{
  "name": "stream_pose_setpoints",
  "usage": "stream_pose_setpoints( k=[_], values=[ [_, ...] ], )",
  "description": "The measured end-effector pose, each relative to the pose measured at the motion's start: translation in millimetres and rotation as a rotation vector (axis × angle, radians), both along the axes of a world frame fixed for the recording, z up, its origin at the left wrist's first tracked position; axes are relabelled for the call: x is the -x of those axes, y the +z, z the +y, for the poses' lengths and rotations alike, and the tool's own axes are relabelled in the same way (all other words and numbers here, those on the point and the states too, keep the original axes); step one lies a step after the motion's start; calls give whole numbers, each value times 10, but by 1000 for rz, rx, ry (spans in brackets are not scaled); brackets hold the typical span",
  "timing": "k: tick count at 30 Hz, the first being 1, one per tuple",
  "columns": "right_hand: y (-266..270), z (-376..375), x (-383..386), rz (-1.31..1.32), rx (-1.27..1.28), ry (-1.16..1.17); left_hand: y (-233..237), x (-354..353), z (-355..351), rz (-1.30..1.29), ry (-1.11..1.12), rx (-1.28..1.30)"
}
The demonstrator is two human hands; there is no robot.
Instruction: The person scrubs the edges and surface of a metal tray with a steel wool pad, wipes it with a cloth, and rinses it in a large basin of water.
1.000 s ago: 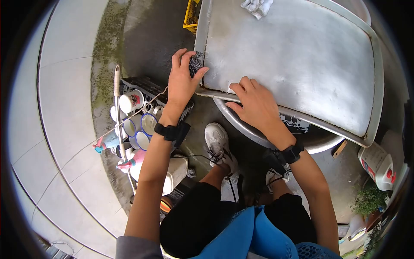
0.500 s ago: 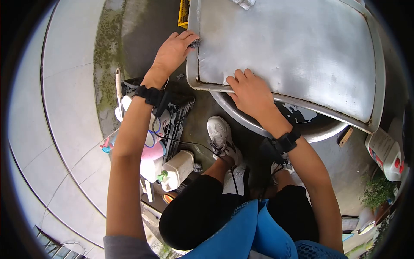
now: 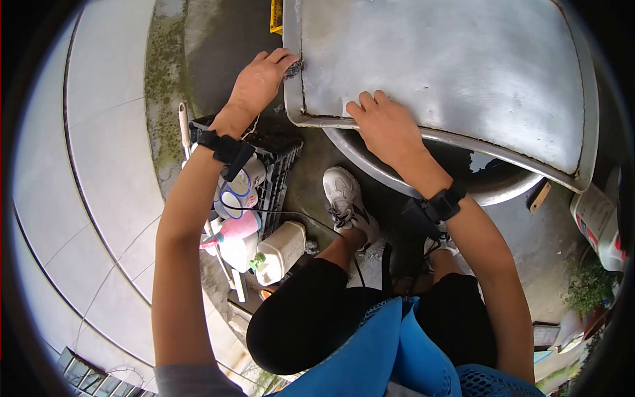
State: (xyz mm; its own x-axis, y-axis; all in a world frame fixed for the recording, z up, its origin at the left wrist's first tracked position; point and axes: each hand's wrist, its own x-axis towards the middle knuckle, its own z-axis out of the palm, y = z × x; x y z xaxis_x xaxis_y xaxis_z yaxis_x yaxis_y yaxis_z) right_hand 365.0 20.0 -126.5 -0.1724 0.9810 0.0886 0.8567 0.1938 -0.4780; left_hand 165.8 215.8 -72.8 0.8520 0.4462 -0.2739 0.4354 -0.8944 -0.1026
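A large rectangular metal tray (image 3: 450,59) rests across a round metal basin (image 3: 370,162). Dark grime lines the seam inside its raised rim. My left hand (image 3: 259,83) pinches a grey steel wool scrubber (image 3: 294,68) against the outer side of the tray's left rim. On the near rim lies my right hand (image 3: 390,132), its fingers curled over the edge onto the tray surface; the thumb is hidden. Dark water with some pale foam shows in the basin below the tray.
Left of my feet, a black crate (image 3: 281,178) stands beside cups (image 3: 235,198), a pink bottle (image 3: 238,227) and a whitish plastic jug (image 3: 281,251). A wooden-handled tool (image 3: 540,197) and a white container (image 3: 598,221) lie right. A yellow crate (image 3: 276,16) sits at the top.
My left hand has shifted slightly left with the steel wool along the rim. The view has moved a little, and the white patch at the tray's far side is out of sight.
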Motion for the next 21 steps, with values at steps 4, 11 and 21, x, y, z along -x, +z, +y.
stream_pose_setpoints(
  k=[4,11,21],
  values=[
    [-29,-6,-5,-1,6,-13,-47,-78,98,-108,15,-83],
    [-8,0,-12,-1,14,-10,118,322,-548,22,-62,171],
    [40,-13,0,-70,25,22,-148,-108,15,-229,138,-184]
  ],
)
